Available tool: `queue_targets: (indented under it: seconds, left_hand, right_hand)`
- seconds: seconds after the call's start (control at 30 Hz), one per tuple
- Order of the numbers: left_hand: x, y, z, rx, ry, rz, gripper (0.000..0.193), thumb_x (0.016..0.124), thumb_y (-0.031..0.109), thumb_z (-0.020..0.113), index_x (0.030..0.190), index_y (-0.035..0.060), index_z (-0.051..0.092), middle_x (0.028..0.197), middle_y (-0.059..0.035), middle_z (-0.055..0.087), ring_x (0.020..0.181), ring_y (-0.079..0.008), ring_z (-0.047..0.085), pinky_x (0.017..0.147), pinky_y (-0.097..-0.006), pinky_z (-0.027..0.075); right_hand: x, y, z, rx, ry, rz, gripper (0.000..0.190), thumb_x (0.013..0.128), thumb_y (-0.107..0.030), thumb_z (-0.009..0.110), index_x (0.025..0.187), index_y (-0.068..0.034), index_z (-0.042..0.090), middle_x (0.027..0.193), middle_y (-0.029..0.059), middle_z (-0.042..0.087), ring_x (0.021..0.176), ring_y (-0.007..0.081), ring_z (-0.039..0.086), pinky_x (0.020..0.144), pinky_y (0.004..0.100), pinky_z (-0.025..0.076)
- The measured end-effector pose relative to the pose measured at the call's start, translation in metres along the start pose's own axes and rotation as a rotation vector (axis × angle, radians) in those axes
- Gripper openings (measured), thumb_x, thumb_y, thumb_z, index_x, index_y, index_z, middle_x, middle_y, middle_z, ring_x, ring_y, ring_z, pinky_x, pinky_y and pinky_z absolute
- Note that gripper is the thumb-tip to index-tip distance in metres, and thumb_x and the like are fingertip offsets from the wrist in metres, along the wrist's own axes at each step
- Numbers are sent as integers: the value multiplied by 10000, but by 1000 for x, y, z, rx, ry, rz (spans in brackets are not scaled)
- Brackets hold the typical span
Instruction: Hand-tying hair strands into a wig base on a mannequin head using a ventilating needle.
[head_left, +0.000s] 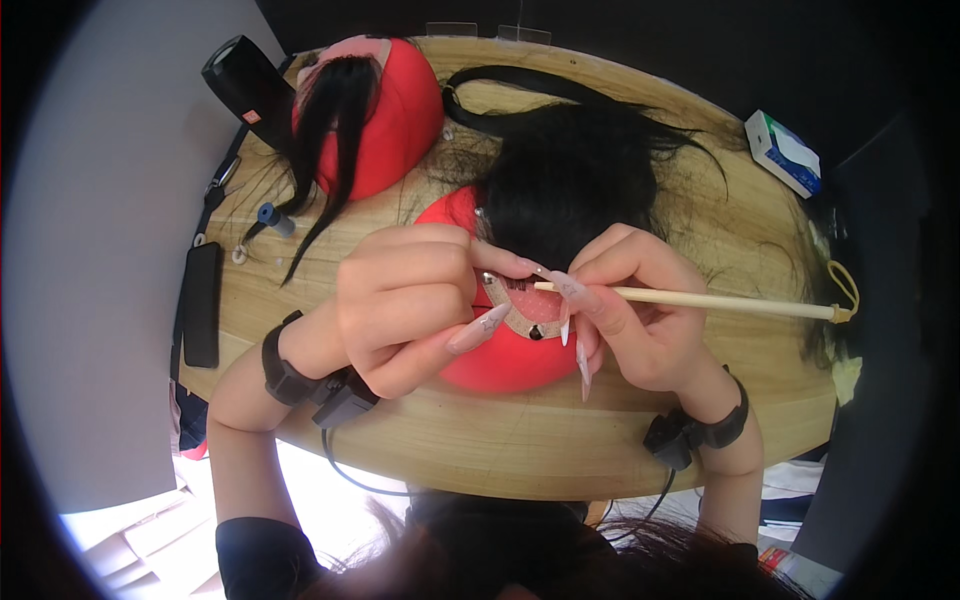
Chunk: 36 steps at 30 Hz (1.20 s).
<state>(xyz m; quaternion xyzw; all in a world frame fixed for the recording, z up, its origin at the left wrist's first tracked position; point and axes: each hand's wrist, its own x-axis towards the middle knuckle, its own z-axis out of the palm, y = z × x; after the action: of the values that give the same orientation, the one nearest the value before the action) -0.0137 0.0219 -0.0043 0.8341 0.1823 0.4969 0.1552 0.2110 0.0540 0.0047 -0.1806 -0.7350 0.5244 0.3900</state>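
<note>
My right hand (637, 307) pinches a slim pale-handled ventilating needle (720, 301), its tip end pointing left over a lace wig base (534, 301). The hook itself is too small to make out. Pins hold the beige-edged base on a red wig block (495, 367). Black hair (570, 180) spreads from the far side of the base. My left hand (412, 300) is at the base's left side, its index finger stretched to the hair's near edge and the other fingers curled. A thin dark strand shows by its thumb; whether the hand grips it is unclear.
Another red block (401, 120) with black hair stands back left, beside a black cylindrical speaker (251, 94). A blue spool (276, 220) and a black phone (202, 304) lie left. A tissue pack (784, 154) is back right. Dark partitions border the wooden table (720, 247).
</note>
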Motion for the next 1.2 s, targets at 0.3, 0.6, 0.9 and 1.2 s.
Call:
queue_targets:
  seconds: [0.3,0.6,0.9,1.2]
  left_hand:
    - [-1,-3,3,8,41,37,146,721,-16,508,585,2,458,580,-74,425,519,-213,517,689,-432,599]
    - [-1,-1,0,1,5,18,144,745,4,557,605,-26,538,555,-92,457,516,-224,516,716,-425,588]
    - [-1,-1,1,16,13,21,139,723,-11,515,592,-3,468,582,-76,432,543,-234,558,679,-423,594]
    - [-1,-1,1,2,6,12,152,748,-3,513,599,-7,480,581,-79,439,550,-234,558,696,-426,591]
  right_hand:
    - [-1,0,3,124,28,35,88,911,-9,561,847,34,604,757,79,617,506,59,594,397,174,413]
    - [0,2,2,62,25,-1,79,908,-10,562,867,30,616,777,87,638,505,48,592,400,168,419]
    - [1,1,2,45,13,10,89,920,-25,551,881,36,605,719,74,640,501,46,589,399,166,425]
    - [0,-2,3,155,31,145,112,949,-69,521,891,24,546,689,63,620,491,38,571,399,161,429]
